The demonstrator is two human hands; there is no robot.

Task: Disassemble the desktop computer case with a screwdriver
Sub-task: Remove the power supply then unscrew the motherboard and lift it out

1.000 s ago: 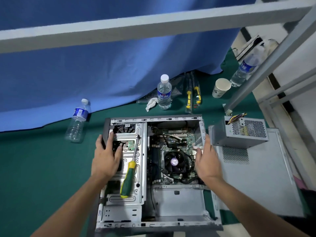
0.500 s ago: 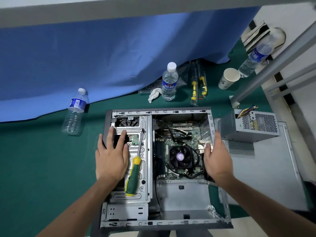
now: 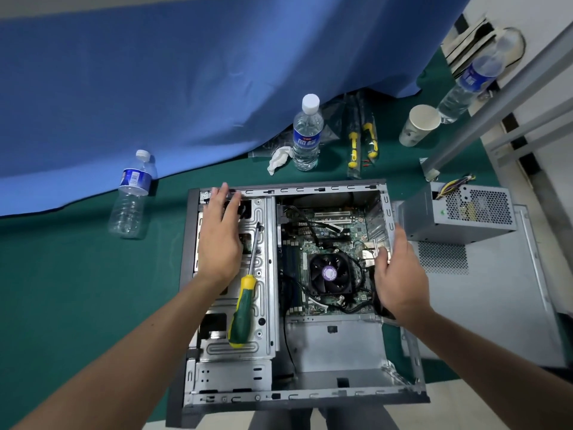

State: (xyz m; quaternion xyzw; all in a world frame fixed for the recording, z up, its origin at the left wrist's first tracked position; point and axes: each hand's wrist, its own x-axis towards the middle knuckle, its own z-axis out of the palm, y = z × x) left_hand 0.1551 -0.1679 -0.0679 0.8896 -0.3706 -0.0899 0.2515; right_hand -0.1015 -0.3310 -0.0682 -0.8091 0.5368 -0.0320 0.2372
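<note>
The open desktop case (image 3: 328, 395) lies on its side on the green cloth, motherboard and black CPU fan (image 3: 330, 272) exposed. A green-and-yellow screwdriver (image 3: 243, 308) lies loose on the silver drive cage (image 3: 235, 349) at the case's left. My left hand (image 3: 220, 235) rests flat on the upper part of that cage, fingers spread, tips near the far rim. My right hand (image 3: 398, 274) grips the case's right wall, thumb inside by the motherboard.
The removed power supply (image 3: 459, 212) sits on the detached side panel (image 3: 490, 293) at the right. Behind the case stand a water bottle (image 3: 306, 135), a tissue, yellow-handled tools (image 3: 361, 141) and a paper cup (image 3: 418, 125). Another bottle (image 3: 131, 195) lies at the left. A blue curtain hangs behind.
My left hand has slid up the drive cage toward the far rim. The camera has moved closer. The screwdriver has stayed on the cage and my right hand on the right wall.
</note>
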